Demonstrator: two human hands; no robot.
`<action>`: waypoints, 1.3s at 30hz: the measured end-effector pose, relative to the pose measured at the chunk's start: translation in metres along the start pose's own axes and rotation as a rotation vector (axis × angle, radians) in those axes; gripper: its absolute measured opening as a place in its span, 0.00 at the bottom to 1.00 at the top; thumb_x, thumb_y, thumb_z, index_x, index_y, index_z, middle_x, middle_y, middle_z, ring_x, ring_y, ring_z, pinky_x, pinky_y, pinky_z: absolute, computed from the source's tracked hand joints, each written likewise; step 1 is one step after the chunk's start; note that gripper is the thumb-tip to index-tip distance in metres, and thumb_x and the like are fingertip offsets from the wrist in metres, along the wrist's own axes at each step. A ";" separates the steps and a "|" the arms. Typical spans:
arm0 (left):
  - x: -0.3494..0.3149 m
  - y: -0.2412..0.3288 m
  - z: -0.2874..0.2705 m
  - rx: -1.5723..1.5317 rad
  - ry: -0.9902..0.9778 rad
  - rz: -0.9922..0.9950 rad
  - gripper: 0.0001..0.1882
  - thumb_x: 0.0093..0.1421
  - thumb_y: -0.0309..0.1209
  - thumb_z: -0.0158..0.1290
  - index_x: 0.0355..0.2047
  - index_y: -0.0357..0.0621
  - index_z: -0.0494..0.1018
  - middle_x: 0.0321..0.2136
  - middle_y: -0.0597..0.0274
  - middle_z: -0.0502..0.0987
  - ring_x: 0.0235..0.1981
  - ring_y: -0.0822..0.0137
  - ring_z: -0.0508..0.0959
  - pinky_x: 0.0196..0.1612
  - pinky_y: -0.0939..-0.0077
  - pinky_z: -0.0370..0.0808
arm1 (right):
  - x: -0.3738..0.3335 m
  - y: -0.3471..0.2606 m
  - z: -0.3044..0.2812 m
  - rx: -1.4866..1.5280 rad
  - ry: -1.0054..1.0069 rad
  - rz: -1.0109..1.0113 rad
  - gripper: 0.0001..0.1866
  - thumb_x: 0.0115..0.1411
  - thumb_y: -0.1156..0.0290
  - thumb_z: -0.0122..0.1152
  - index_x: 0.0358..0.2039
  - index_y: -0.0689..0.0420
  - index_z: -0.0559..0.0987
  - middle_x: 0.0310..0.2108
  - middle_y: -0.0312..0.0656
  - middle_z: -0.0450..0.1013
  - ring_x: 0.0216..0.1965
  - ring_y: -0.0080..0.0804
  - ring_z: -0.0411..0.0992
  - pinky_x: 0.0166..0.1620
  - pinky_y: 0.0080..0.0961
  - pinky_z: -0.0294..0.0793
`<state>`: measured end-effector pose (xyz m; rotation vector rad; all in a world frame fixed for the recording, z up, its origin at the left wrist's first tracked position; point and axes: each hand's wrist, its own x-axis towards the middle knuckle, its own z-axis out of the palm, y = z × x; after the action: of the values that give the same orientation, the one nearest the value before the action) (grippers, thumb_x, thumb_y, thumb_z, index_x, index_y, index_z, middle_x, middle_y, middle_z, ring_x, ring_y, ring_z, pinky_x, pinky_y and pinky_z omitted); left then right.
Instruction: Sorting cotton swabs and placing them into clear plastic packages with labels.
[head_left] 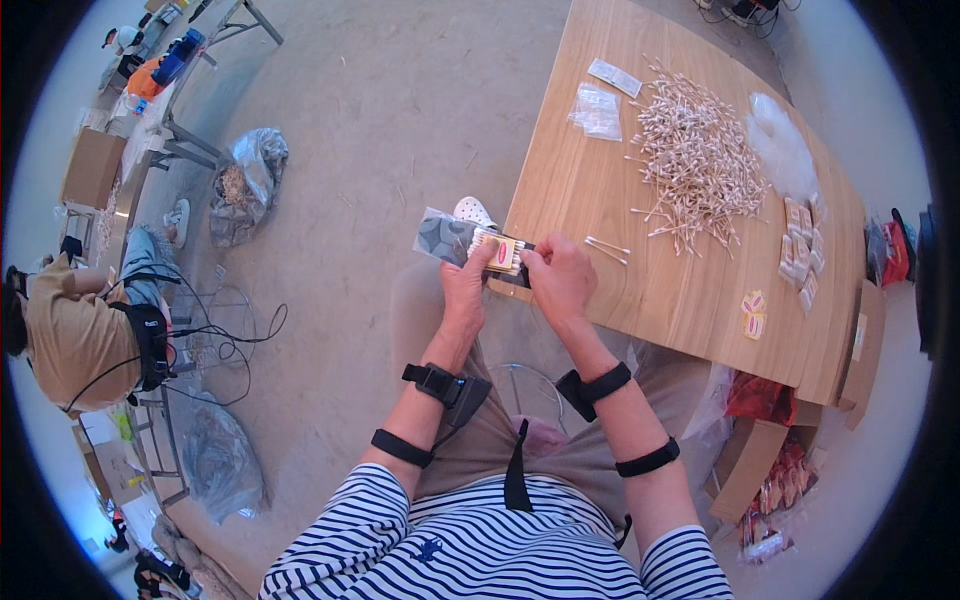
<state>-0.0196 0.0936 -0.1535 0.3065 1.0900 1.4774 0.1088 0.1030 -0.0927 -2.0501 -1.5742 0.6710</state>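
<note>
My left hand [464, 292] holds a small clear plastic bag [444, 236] of cotton swabs with a yellow label card [503, 253] over them, thumb on top. The pack is just off the table's near left corner, above my lap. At its right end my right hand [560, 278] is closed in a pinch on the edge; exactly what lies between its fingertips is hidden. A few loose cotton swabs [607, 250] lie on the table right beside my right hand.
On the wooden table [560, 185] are a big heap of cotton swabs [697, 150], flat clear bags [598, 110], a pile of empty-looking plastic [780, 145], several filled packs [797, 245] and yellow cards [754, 318]. Cardboard boxes [748, 465] stand below. Another person [80, 335] sits at left.
</note>
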 end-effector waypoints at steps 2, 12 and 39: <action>-0.001 0.002 0.001 0.008 0.002 0.002 0.12 0.59 0.26 0.63 0.42 0.38 0.75 0.38 0.61 0.81 0.37 0.70 0.82 0.43 0.73 0.80 | -0.001 0.001 -0.001 0.023 -0.013 0.005 0.10 0.51 0.61 0.68 0.24 0.54 0.79 0.26 0.46 0.78 0.32 0.47 0.78 0.34 0.44 0.74; -0.002 0.001 0.001 0.011 -0.001 -0.009 0.14 0.58 0.27 0.64 0.44 0.41 0.76 0.38 0.66 0.80 0.37 0.73 0.81 0.42 0.76 0.78 | -0.001 0.006 0.003 0.056 -0.009 0.001 0.11 0.49 0.60 0.70 0.25 0.53 0.81 0.22 0.41 0.77 0.27 0.40 0.78 0.31 0.39 0.74; -0.002 0.002 0.002 0.022 0.002 -0.011 0.14 0.57 0.27 0.64 0.44 0.40 0.75 0.38 0.64 0.80 0.37 0.71 0.81 0.43 0.74 0.79 | -0.005 0.007 0.000 0.020 -0.036 -0.037 0.12 0.47 0.61 0.73 0.26 0.53 0.81 0.21 0.37 0.76 0.25 0.32 0.76 0.29 0.32 0.72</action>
<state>-0.0196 0.0932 -0.1500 0.3142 1.1087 1.4564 0.1130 0.0967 -0.0972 -1.9999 -1.6150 0.7109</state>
